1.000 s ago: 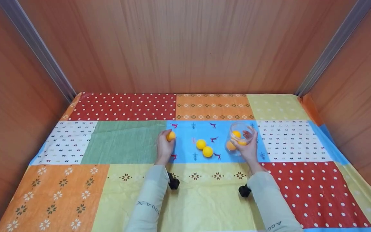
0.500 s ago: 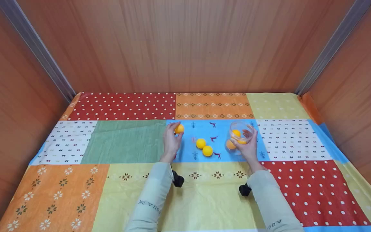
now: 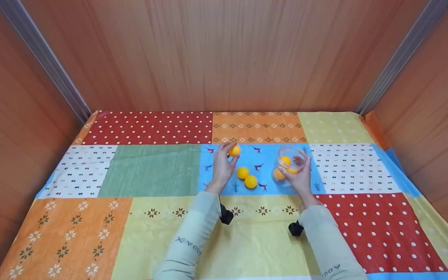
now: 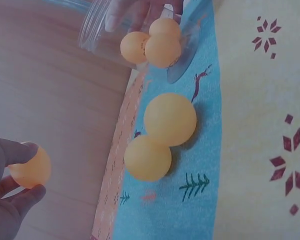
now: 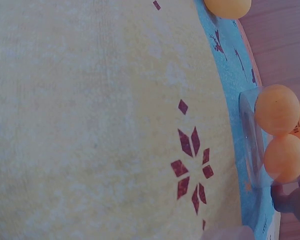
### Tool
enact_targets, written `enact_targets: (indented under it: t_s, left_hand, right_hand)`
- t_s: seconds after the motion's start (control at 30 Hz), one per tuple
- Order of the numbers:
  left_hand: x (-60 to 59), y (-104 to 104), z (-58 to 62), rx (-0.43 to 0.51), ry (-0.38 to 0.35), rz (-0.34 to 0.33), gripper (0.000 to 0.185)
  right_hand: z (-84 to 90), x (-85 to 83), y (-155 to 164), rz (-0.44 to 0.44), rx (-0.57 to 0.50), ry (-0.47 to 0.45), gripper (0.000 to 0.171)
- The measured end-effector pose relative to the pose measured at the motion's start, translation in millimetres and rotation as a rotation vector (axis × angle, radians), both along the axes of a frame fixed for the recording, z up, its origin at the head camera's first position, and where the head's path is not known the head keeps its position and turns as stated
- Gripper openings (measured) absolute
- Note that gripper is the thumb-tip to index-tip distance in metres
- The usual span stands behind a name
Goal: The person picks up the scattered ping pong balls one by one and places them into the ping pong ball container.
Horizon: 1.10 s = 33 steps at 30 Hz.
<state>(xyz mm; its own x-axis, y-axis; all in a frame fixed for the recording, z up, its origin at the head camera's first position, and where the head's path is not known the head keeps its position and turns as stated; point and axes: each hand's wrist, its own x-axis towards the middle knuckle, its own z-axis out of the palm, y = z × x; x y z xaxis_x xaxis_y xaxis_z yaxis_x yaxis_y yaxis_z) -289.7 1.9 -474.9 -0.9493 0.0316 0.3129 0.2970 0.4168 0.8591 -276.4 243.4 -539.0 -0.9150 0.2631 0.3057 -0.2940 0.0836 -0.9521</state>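
My left hand (image 3: 224, 165) pinches an orange ping-pong ball (image 4: 34, 169) between thumb and fingers, raised above the blue patch of the cloth. My right hand (image 3: 300, 175) grips a clear plastic jar (image 3: 288, 153) round its side; its threaded mouth (image 4: 92, 25) shows in the left wrist view. Three orange ping-pong balls (image 5: 277, 110) lie inside the jar near its bottom. Between the hands, two loose ping-pong balls, a nearer one (image 3: 251, 181) and a farther one (image 3: 242, 173), sit side by side on the cloth.
A patchwork-print tablecloth (image 3: 154, 167) covers the table. A wood-grain panel (image 3: 224, 58) rises behind it, with similar panels at both sides and grey metal strips in the corners. Black camera mounts (image 3: 296, 229) sit at both wrists.
My left hand has moved right, and slightly away from me, with its ping-pong ball, toward the jar. The right hand, the jar and the two loose balls have stayed in place.
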Motion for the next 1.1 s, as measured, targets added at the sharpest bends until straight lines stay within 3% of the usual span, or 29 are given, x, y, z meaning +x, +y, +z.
enact_targets:
  t_s: [0.2, 0.37, 0.63, 1.1]
  left_hand:
    - [3.5, 15, 3.6, 0.023, -0.041, -0.052, 0.038]
    - [7.2, 29, 5.2, 0.025, -0.001, -0.066, 0.037]
    - [14.7, 54, 4.6, 0.015, 0.093, -0.082, 0.037]
    - [27.8, 92, 13.2, 0.033, 0.096, -0.183, 0.038]
  right_hand:
    - [12.8, 7.3, -5, 0.011, -0.02, 0.013, 0.081]
    - [21.4, 11.7, -9, 0.017, -0.03, 0.049, 0.079]
    - [4.2, 0.9, -2, -0.018, -0.001, -0.017, 0.082]
    - [0.5, -0.4, -2, -0.03, 0.044, -0.007, 0.081]
